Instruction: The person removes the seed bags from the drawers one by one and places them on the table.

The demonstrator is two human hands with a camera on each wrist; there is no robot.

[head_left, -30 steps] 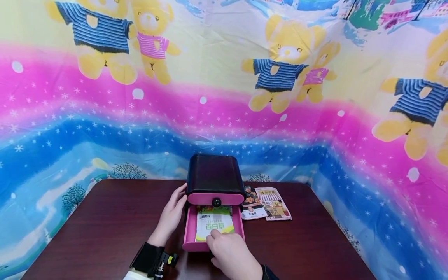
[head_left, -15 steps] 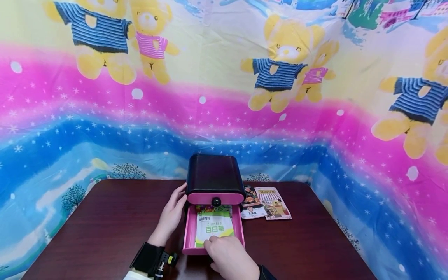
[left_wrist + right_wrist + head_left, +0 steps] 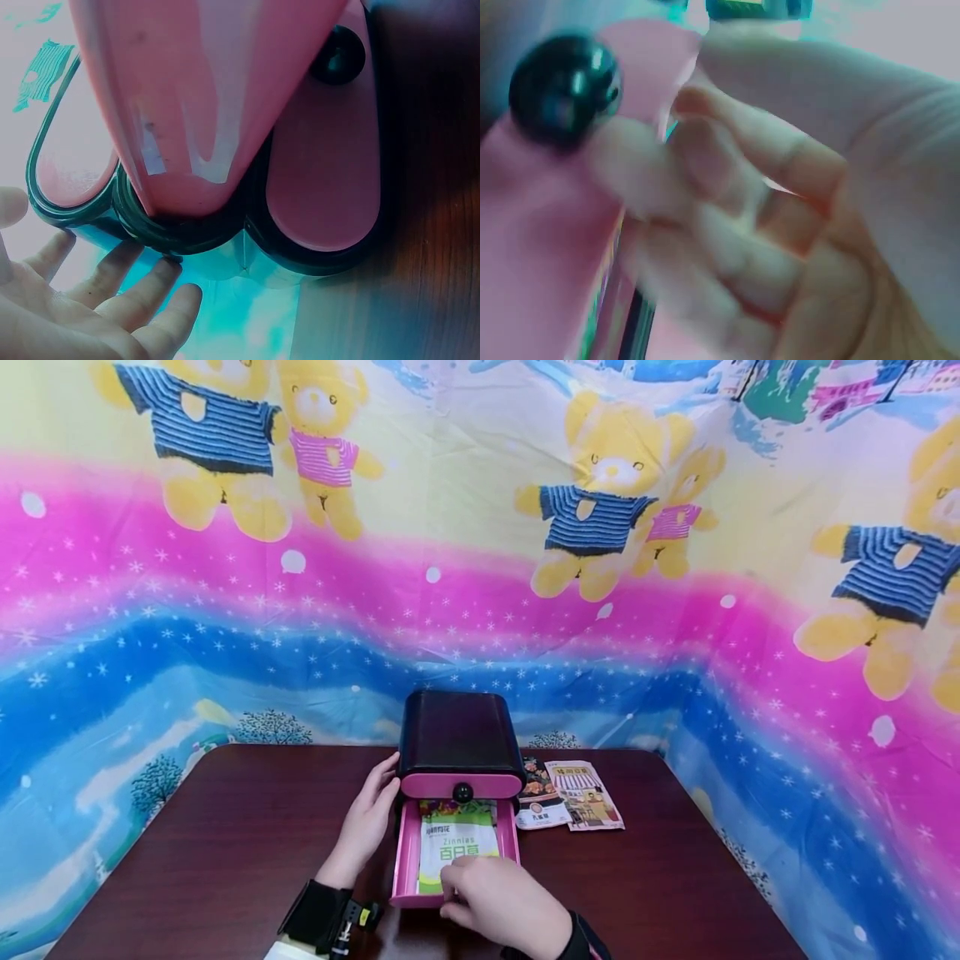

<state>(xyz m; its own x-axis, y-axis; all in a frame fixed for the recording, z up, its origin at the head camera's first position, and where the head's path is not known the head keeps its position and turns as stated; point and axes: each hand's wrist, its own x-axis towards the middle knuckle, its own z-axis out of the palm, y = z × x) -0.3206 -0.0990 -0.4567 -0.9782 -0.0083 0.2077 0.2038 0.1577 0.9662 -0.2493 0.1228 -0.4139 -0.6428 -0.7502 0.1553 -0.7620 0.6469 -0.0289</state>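
Note:
A black drawer box (image 3: pixel 459 727) with pink drawers stands on the table. Its middle drawer (image 3: pixel 405 856) is pulled out and holds a seed packet (image 3: pixel 450 839) printed "Zinnias". My left hand (image 3: pixel 360 827) rests along the box's left side, fingers extended; in the left wrist view those fingers (image 3: pixel 135 292) meet the black casing. Over the front edge of the open drawer is my right hand (image 3: pixel 498 897), its fingers loosely bent and blurred. In the right wrist view they lie beside the drawer's black knob (image 3: pixel 566 90), not around it.
Two more seed packets lie to the right of the box, a dark one (image 3: pixel 542 802) and a beige one with a striped awning (image 3: pixel 585 797). The upper drawer (image 3: pixel 423 787) is closed. A curtain printed with bears (image 3: pixel 442 635) hangs behind the brown table (image 3: pixel 247 827).
The drawer has come a little farther out towards me. My right hand has shifted slightly right and its fingers have loosened from the drawer front. My left hand keeps its place.

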